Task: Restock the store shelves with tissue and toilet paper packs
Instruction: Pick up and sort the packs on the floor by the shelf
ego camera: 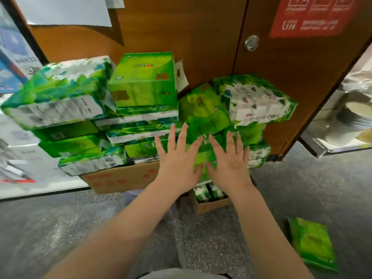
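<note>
Two bare hands reach forward side by side, fingers straight and spread, holding nothing. The landmark is a brown cardboard box [120,179] on the floor, with green tissue packs piled on and around it. Left of and above the box sits a slanted white-and-green pack [58,93]; straight above it, a bright green pack [144,81] tops the stack. Just right of the box, the left hand [177,160] and then the right hand [231,162] hover over a green pack [201,156] lying directly ahead between them, its long axis hard to judge. Both hands look equally near. Whether the palms touch it I cannot tell. Far right of the box, one pack [314,243] lies alone on the floor.
</note>
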